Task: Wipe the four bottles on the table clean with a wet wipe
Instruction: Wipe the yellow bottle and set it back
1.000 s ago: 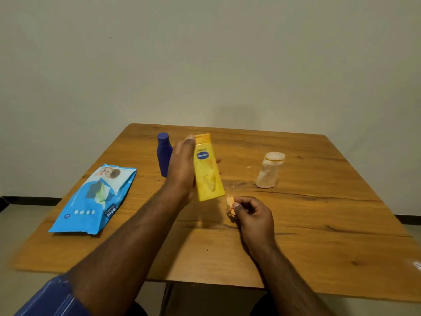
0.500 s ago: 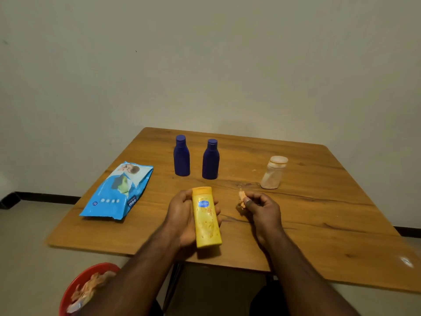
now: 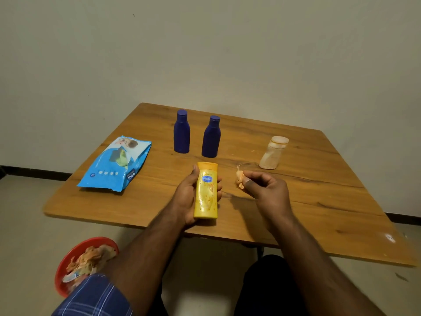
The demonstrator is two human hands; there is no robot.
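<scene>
Inspecting from the near edge outward: a round red plastic bin [image 3: 66, 261] sits on the floor at near left, holding crumpled, orange-stained used wipes.

Above the near edge of the square wooden table [image 3: 319, 215], the left hand [image 3: 189, 197] grasps the flat yellow plastic lotion bottle [image 3: 206, 192], thumb along its left side and fingertips curled round its right side. The bottle is held with its cap pointing away, label up. Orange smears show on its front face. Judged light and fairly stiff, though a flat plastic body may flex under a hard squeeze. Its glossy, possibly damp surface is likely slippery; holding by the narrow side edges, as now, leaves the broad face free for wiping.

Just right of it, the right hand [image 3: 266, 190] pinches a small crumpled orange-stained wet wipe [image 3: 239, 180] between thumb and fingertips, the remaining fingers curled in. The wipe is clear of the bottle. It is soft and limp, and appears heavily soiled; a fresh one may serve better.

Further out on the left lies a flat blue plastic pack of wet wipes [image 3: 116, 166]. Far centre stand two upright dark blue plastic bottles [image 3: 181, 132] [image 3: 211, 137], near each other but not touching. At far right stands a small pale translucent capped bottle [image 3: 273, 153], orange-stained, upright and well apart from the others. Being small and light, it is judged easy to tip; it is best taken round the body.
</scene>
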